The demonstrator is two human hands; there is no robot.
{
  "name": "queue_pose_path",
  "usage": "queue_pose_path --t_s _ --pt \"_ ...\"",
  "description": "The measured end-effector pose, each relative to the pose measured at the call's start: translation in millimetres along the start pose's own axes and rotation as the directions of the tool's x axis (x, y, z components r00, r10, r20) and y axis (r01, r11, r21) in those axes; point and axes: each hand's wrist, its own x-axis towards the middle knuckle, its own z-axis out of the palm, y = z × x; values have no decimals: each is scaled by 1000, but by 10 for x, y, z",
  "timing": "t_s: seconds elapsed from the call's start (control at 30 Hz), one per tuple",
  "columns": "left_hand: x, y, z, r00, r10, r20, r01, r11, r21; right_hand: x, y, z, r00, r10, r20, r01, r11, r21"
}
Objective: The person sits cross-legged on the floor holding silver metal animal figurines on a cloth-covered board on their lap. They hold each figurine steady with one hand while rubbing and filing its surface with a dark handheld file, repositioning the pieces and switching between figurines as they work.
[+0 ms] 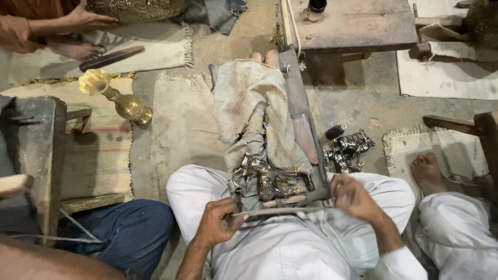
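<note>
I sit on the floor in white clothes. My left hand [218, 223] and my right hand [355, 197] each grip one end of a long thin metal file [282, 211], held level across my lap. Just beyond the file a dark metal animal figurine [264, 176] lies on a dirty cloth [249, 103] that drapes a long wooden block [298, 103] between my legs. A second file with a wooden handle [305, 139] rests on that block.
More metal figurines [348, 150] lie on the floor to the right, by a small dark bottle [334, 131]. A brass vase [122, 101] lies on a mat at left. Another person's foot [428, 171] is at right, a person's hands at top left. A low wooden bench [358, 23] stands ahead.
</note>
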Motion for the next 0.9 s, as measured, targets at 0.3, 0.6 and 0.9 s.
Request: queue_pose_path --t_s 0.3,0.6,0.9 --pt "140 347 2 983 -90 -160 96 995 30 720 -1267 339 958 -41 -285 -23 976 -215" --pt "-12 471 275 986 -23 -163 38 995 89 1801 -1610 867 983 80 168 21 849 -528" --pt "54 497 333 986 -33 -163 51 993 107 1594 -1550 631 947 -7 322 151 893 -425"
